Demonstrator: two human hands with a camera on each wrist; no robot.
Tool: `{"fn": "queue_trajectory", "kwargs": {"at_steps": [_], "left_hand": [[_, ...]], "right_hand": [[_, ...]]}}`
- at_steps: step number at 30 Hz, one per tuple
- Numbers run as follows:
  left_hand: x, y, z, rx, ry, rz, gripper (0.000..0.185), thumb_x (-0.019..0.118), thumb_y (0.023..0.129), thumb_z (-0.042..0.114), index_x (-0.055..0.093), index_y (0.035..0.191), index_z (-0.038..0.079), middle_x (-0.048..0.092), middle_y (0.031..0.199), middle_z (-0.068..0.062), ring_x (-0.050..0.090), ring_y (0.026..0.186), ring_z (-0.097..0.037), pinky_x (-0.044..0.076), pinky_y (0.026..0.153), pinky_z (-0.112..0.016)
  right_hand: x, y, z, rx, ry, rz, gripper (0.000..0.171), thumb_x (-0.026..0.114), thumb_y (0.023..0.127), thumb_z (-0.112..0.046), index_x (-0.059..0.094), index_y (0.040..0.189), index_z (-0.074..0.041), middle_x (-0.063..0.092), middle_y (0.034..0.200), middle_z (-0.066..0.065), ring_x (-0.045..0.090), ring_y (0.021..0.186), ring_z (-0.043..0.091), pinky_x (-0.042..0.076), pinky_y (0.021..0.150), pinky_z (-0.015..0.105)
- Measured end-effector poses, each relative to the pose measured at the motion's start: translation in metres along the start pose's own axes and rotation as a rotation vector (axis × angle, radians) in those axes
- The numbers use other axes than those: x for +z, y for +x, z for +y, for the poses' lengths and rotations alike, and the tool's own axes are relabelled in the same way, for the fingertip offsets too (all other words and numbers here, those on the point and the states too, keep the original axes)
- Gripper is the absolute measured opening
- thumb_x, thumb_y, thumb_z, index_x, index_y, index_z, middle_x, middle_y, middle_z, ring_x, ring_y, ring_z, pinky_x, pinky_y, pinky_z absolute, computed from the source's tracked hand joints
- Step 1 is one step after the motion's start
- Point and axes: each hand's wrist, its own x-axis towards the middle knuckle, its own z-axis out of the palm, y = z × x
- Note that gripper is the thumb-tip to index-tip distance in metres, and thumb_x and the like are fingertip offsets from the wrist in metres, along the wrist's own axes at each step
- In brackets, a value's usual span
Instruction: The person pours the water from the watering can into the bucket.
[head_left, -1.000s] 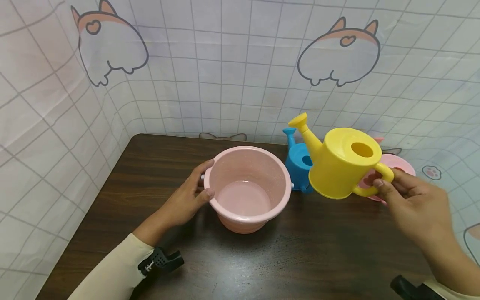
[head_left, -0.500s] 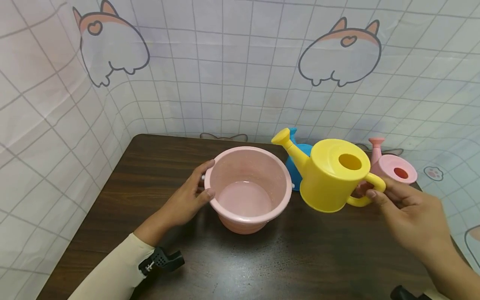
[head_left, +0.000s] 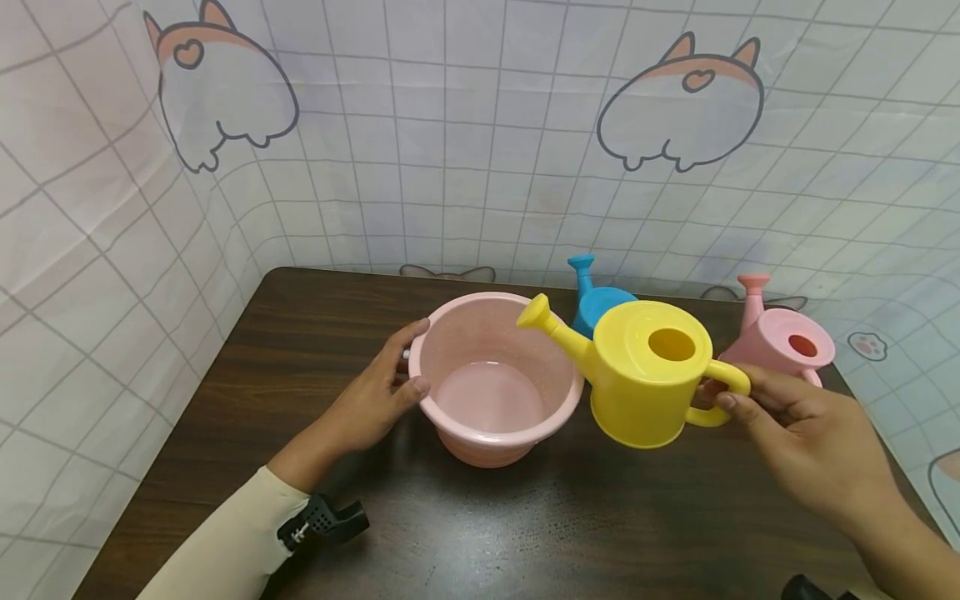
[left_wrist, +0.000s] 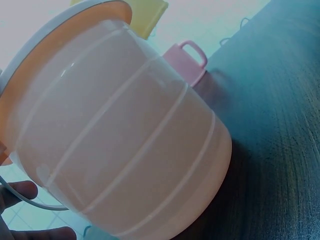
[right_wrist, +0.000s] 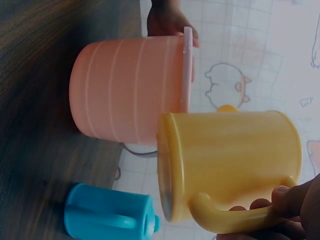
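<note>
A pink bucket (head_left: 491,452) stands upright on the dark wooden table, with a shallow layer of clear liquid at its bottom. My left hand (head_left: 372,400) grips its left rim, thumb and forefinger at the edge. By its handle, my right hand (head_left: 821,437) holds a yellow watering can (head_left: 637,408) in the air right of the bucket. The can's spout overlaps the bucket's right rim in the head view, its rose over the opening. From the right wrist view, the yellow watering can (right_wrist: 235,160) appears above table level, beside the bucket (right_wrist: 130,90).
Behind the yellow can stands a blue watering can (head_left: 600,304), partly hidden. Farther right, close to the table's edge, is a pink watering can (head_left: 776,342). A white grid-patterned curtain (head_left: 465,150) with cartoon corgis surrounds the back and sides. Droplets wet the table (head_left: 525,517) in front.
The yellow watering can and my right hand have moved left and down, bringing the spout over the bucket's right rim. My left hand and the bucket stay in place.
</note>
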Motion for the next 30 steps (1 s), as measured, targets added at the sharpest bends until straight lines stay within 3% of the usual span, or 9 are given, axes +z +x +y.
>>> {"fn": "queue_trajectory", "kwargs": {"at_steps": [6,17,20,24,30], "left_hand": [[0.0,0.0,0.0,0.002,-0.009,0.004,0.079,0.043,0.097,0.074,0.016,0.162,0.037,0.043,0.147,-0.015,0.06,0.121,-0.03,0.052,0.093,-0.05],[0.0,0.0,0.002,0.013,-0.011,0.003,0.081,0.043,0.097,0.075,0.016,0.162,0.036,0.04,0.151,-0.016,0.06,0.122,-0.032,0.052,0.092,-0.051],[0.0,0.0,0.001,0.016,-0.013,0.002,0.081,0.043,0.097,0.075,0.016,0.163,0.035,0.04,0.151,-0.016,0.06,0.123,-0.032,0.052,0.092,-0.051],[0.0,0.0,0.001,0.016,-0.017,0.002,0.081,0.043,0.097,0.074,0.016,0.163,0.035,0.04,0.151,-0.017,0.06,0.122,-0.032,0.052,0.093,-0.051],[0.0,0.0,0.001,0.017,-0.019,0.007,0.08,0.044,0.098,0.073,0.017,0.163,0.035,0.041,0.15,-0.016,0.06,0.121,-0.031,0.052,0.092,-0.05]], "right_hand": [[-0.003,0.003,-0.003,-0.046,0.023,-0.024,0.033,0.071,0.091,0.01,0.073,0.122,-0.003,0.076,0.097,-0.01,0.071,0.083,-0.003,0.053,0.065,0.015],[-0.006,0.015,-0.002,-0.123,0.012,0.005,0.038,0.071,0.089,0.013,0.074,0.122,-0.006,0.077,0.096,-0.011,0.07,0.083,-0.004,0.051,0.067,0.012],[-0.007,0.017,0.0,-0.162,-0.03,0.025,0.039,0.073,0.087,0.013,0.075,0.121,-0.006,0.075,0.094,-0.017,0.069,0.082,-0.006,0.049,0.065,0.01],[-0.007,0.02,0.001,-0.182,-0.066,0.032,0.038,0.075,0.087,0.011,0.076,0.12,-0.008,0.073,0.093,-0.022,0.066,0.082,-0.009,0.047,0.064,0.01],[-0.006,0.025,-0.001,-0.188,-0.043,0.023,0.037,0.073,0.087,0.013,0.076,0.12,-0.006,0.074,0.093,-0.017,0.067,0.085,-0.007,0.049,0.066,0.01]]}}
